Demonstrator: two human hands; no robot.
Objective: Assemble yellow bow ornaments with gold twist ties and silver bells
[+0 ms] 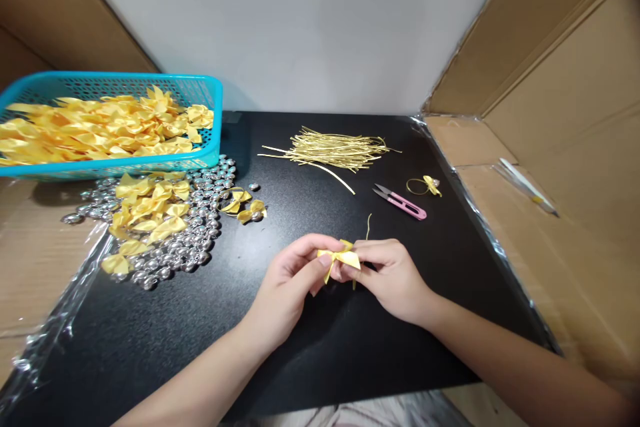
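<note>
Right now both hands meet over the middle of the black table (310, 360), just above its surface. The left hand (285, 287) and the right hand (395, 277) pinch one small yellow bow (341, 257) between their fingertips, each closed on one side of it. A thin gold tie (369, 225) sticks up from the right hand's fingers, close behind the bow.

Beyond the hands lies a bundle of gold ties (337, 149), and just to its right a pair of pink snips (403, 202) rests flat. Near the snips sits a finished bow on a gold loop (425, 185).

Off to the left, a blue basket (207, 157) is heaped with yellow bows. In front of it, a spread of silver beads (200, 233) covers the table with loose bows (150, 207) lying on top. Cardboard (565, 147) stands along the right side.
</note>
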